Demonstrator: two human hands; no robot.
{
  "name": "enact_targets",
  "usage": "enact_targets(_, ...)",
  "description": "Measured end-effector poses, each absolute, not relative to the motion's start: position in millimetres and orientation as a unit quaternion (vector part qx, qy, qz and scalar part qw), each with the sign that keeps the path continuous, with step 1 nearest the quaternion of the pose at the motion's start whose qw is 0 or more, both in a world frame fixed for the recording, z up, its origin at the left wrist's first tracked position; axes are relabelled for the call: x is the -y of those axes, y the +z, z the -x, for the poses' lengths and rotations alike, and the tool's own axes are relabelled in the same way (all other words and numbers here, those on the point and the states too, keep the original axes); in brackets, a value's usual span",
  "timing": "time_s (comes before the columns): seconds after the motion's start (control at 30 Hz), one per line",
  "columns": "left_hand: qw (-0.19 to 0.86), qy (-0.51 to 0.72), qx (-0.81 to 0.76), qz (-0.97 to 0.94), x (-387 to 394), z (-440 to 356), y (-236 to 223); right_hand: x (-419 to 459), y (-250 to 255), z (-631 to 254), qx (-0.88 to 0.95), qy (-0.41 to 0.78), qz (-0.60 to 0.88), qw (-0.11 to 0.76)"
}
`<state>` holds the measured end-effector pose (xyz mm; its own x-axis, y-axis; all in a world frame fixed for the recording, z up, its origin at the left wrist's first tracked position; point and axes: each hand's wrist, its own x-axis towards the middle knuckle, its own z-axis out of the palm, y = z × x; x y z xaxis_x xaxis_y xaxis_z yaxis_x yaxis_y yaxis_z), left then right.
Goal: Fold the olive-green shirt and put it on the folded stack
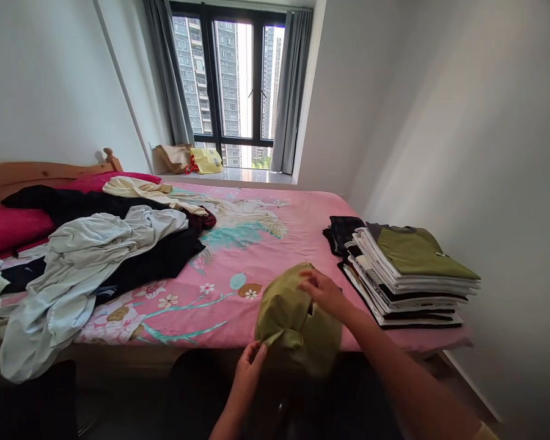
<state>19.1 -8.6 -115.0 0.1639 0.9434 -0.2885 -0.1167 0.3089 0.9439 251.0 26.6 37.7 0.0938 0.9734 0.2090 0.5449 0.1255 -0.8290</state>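
Note:
A crumpled olive-green garment, probably a shirt, lies at the bed's front edge and hangs partly over it. My left hand pinches its lower left edge between thumb and fingers. Across its upper right part reaches my right hand, fingers stretched out and slightly blurred, over or touching the cloth. A small dark gap shows in the fabric below that hand. To the right stands a tall stack of folded clothes, topped by a folded olive-green T-shirt with a grey collar.
A pink floral bedsheet covers the bed. Loose clothes lie heaped at left, among them a pale grey garment hanging over the edge. Folded dark clothes sit behind the stack. Bags rest on the windowsill; a wall rises at right.

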Motion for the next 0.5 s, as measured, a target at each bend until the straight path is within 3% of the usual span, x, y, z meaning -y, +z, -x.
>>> enact_targets(0.07, 0.625, 0.413, -0.486, -0.45, 13, -13, -126, 2, -6, -240, 0.649, 0.303, 0.607, 0.344)
enact_targets(0.17, 0.593, 0.399, -0.471, -0.517, 17, -7, -133, 38, -51, -226, 0.636, 0.281, 0.644, 0.32)
enact_targets(0.37, 0.388, 0.36, -0.583, -0.616, 16, -18, -140, 63, -69, -196, 0.664, 0.242, 0.679, 0.197)
enact_targets(0.43, 0.33, 0.369, -0.585, -0.642, 14, -18, -135, 73, -58, -189, 0.668, 0.245, 0.665, 0.227)
enact_targets(0.5, 0.28, 0.391, -0.579, -0.658, 10, -16, -125, 85, -41, -191, 0.654, 0.21, 0.655, 0.315)
